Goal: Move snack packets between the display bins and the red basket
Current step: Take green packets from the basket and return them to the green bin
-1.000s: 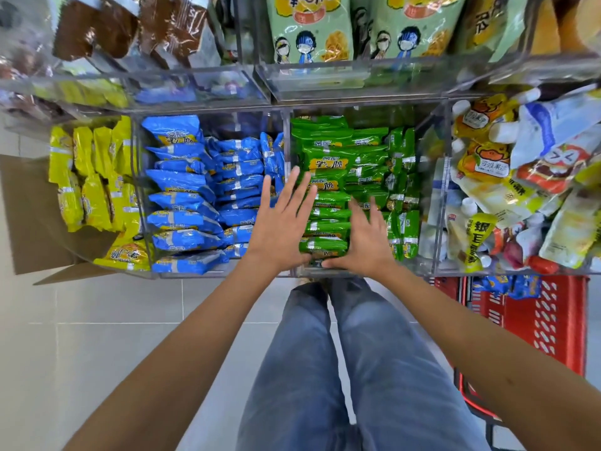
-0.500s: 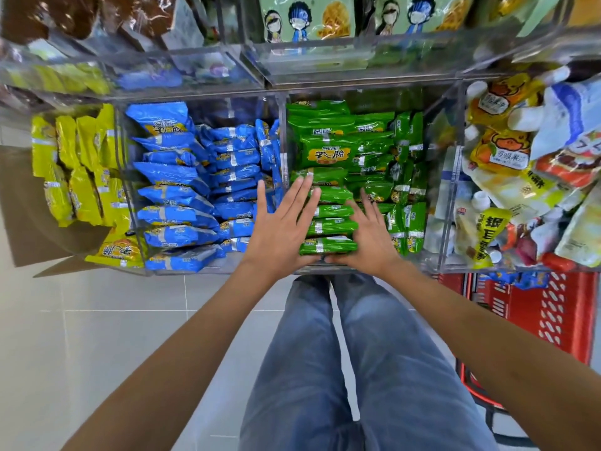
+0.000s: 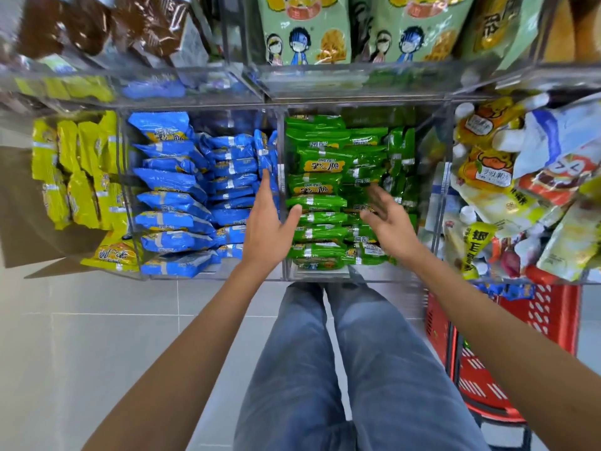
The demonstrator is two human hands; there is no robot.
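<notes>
Here the green snack packets point(image 3: 320, 190) lie stacked in the middle clear bin point(image 3: 374, 272); left hand point(image 3: 270, 229) and right hand point(image 3: 390, 222) hover above, fingers apart, holding nothing. Likely light, soft, slippery film: best squeezed as a stack from both ends

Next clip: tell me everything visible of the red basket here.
The red basket looks like moulded plastic, its walls pierced by rows of short slots. It sits low at the person's right, partly tucked under the clear display bins. The right forearm crosses in front and hides part of it. Blue packets show at its top, below the bin front. The left hand and right hand are up at the bins; neither touches it.
</notes>
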